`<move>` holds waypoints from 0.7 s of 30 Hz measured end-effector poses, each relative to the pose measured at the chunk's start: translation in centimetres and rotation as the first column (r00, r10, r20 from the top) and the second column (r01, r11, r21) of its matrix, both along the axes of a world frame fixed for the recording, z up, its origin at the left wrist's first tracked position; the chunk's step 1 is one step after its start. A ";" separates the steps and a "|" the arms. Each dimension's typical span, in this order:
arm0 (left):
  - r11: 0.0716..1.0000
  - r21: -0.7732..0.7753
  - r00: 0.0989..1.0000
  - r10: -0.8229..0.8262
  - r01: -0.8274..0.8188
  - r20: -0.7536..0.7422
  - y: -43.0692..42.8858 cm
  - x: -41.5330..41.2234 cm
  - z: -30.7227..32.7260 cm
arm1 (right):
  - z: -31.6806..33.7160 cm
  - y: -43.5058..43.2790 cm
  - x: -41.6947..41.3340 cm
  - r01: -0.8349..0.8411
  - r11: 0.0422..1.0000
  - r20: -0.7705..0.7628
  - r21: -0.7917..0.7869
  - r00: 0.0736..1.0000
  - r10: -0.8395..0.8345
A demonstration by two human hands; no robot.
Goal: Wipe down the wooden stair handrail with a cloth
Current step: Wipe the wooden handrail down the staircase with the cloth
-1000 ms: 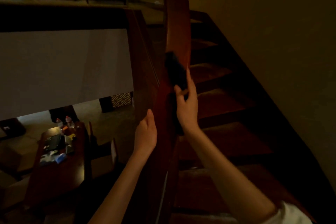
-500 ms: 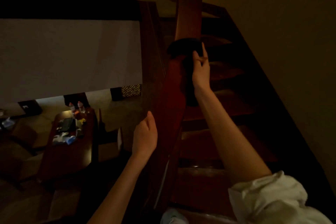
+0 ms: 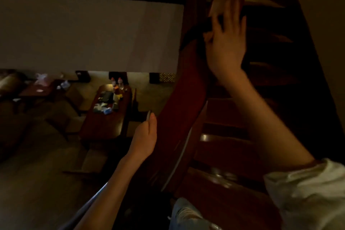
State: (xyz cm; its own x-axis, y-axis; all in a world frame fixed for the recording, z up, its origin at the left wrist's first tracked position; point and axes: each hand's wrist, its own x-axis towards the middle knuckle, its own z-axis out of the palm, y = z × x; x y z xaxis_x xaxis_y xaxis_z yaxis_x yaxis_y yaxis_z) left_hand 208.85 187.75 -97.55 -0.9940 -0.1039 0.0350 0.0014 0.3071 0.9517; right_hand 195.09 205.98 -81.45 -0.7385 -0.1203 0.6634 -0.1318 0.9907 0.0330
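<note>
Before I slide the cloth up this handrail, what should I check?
1. Cloth on handrail: ok, draped over the top.
2. Right hand on the cloth: ok, straight fingers press it down.
3. Left hand steadying: cannot tell, it lies alongside the rail lower down, contact hidden.
4. Rail above the cloth: ok, bare wood.
5. Cloth clean enough: cannot tell, too dark.

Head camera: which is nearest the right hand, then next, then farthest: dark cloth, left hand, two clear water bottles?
1. Dark cloth: touching the right hand, up on the red-brown wooden handrail.
2. Left hand: lower, at the rail's left side.
3. Two clear water bottles: far below left, on the downstairs table.
</note>
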 end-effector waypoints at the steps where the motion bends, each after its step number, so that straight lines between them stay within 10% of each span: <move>1: 1.000 0.020 1.000 0.024 -0.024 0.020 0.1 0.0 -0.1 | 1.5 0.4 -1.1 -0.002 1.000 0.006 0.005 1.000 0.002; 9: 0.924 -0.116 0.916 0.379 -0.365 0.132 2.4 1.5 1.5 | 2.4 -2.1 -0.1 -0.358 0.905 0.272 0.231 0.916 0.293; 17: 0.837 -0.225 0.806 0.543 -0.499 0.236 2.5 1.1 1.4 | -4.3 -10.0 9.4 -0.683 0.348 0.684 0.643 0.716 0.141; 21: 0.860 -0.195 0.833 0.508 -0.472 0.221 1.7 1.2 0.7 | -6.0 -11.2 9.6 -0.714 0.238 0.714 0.658 0.692 0.105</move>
